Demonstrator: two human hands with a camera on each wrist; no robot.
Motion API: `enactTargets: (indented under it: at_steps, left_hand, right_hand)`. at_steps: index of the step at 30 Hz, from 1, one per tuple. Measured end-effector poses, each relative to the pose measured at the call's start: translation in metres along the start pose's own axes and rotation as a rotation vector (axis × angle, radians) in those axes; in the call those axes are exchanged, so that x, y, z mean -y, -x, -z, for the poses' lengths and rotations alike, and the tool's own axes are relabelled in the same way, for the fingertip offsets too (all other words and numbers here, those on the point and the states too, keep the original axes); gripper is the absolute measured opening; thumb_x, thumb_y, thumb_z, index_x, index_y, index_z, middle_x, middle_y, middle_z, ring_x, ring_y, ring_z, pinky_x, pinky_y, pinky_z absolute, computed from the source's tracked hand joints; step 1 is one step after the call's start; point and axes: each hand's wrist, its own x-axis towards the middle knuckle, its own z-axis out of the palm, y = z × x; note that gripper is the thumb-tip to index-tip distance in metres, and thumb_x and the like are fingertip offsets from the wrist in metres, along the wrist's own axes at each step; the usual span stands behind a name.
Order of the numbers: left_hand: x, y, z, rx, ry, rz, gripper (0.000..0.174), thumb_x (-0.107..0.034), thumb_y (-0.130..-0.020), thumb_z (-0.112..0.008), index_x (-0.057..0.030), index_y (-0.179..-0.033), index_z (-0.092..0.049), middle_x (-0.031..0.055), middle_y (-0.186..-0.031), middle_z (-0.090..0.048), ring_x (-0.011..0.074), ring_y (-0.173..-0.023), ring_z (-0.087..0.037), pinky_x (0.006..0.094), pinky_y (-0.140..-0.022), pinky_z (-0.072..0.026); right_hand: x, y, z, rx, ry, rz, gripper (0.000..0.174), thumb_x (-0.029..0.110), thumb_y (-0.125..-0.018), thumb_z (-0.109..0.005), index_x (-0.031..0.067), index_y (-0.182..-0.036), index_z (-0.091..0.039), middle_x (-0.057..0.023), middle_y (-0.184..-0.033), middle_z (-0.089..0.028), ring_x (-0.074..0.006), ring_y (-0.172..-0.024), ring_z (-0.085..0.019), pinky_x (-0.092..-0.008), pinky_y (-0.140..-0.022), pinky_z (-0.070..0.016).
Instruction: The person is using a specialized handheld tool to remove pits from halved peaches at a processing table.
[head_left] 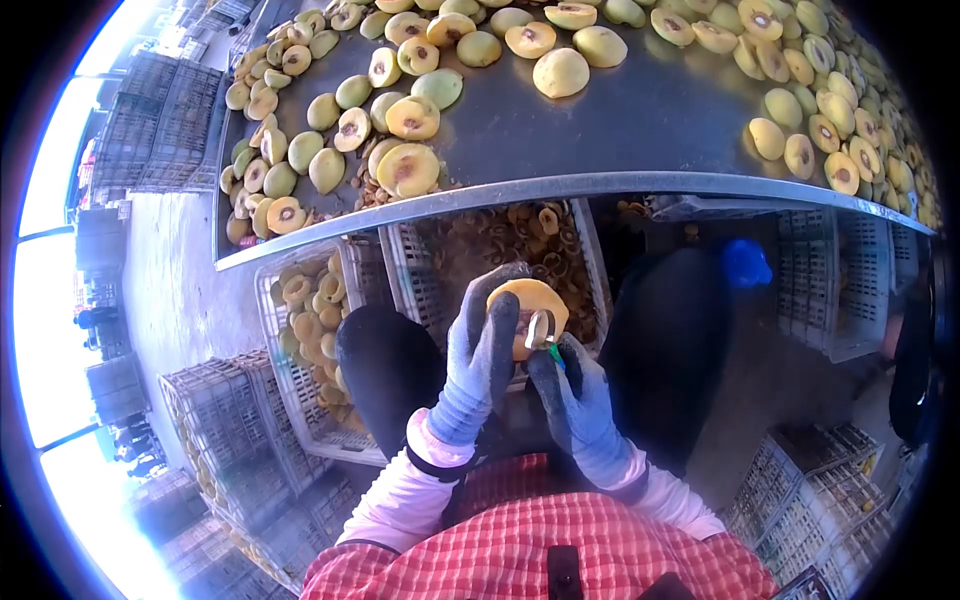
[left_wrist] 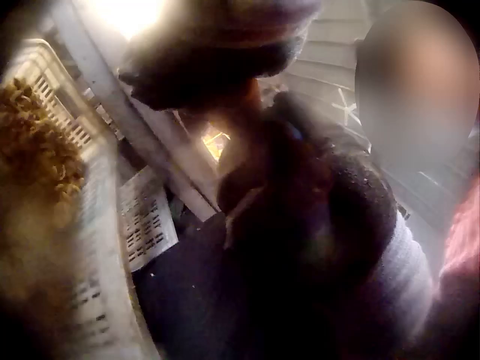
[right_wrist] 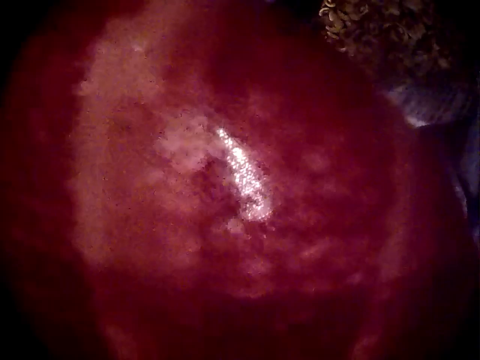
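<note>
In the head view my gloved left hand (head_left: pixel 468 365) grips a yellow peach half (head_left: pixel 535 294), its cut face turned toward the right hand. My gloved right hand (head_left: pixel 588 405) holds a pitting knife (head_left: pixel 541 328) with a curved metal blade and a bit of green at its handle. The blade overlaps the brown middle of the cut face. Both hands are above a crate (head_left: pixel 408 280) of peach scraps, between the person's knees. Dark, blurred gloves (left_wrist: pixel 300 195) fill the left wrist view. Red cloth (right_wrist: pixel 247 247) covers most of the right wrist view, hiding the work.
A metal-edged table (head_left: pixel 600 150) ahead carries many peach halves, some cut side up. To the left, a white crate (head_left: pixel 278 375) holds more halves. Stacked crates (head_left: pixel 235 425) stand at lower left, others (head_left: pixel 815 490) at lower right. A blue object (head_left: pixel 746 264) is by the right knee.
</note>
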Motion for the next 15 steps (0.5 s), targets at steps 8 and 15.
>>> enactTargets:
  at_steps: [8, 15]
  left_hand:
    - [0.007, 0.015, -0.012, -0.177, -0.156, -0.218, 0.036, -0.025, -0.096, -0.051, 0.0013, -0.121, -0.052, 0.0124, -0.111, -0.058, 0.0191, -0.101, -0.056, 0.0309, -0.089, -0.0441]
    - [0.010, 0.022, -0.012, -0.171, -0.175, -0.227, 0.037, -0.028, -0.095, -0.053, 0.0001, -0.118, -0.054, 0.0111, -0.110, -0.058, 0.0194, -0.101, -0.055, 0.0310, -0.090, -0.0427]
  right_hand:
    - [-0.017, 0.012, -0.010, -0.039, 0.108, 0.099, 0.023, 0.018, -0.094, -0.052, -0.0018, -0.106, -0.053, -0.0180, -0.085, -0.061, -0.0287, -0.074, -0.062, -0.0358, -0.066, -0.0475]
    - [-0.026, 0.020, -0.006, 0.004, 0.171, 0.147, 0.024, 0.018, -0.094, -0.051, -0.0018, -0.106, -0.055, -0.0182, -0.086, -0.061, -0.0282, -0.076, -0.062, -0.0355, -0.068, -0.0474]
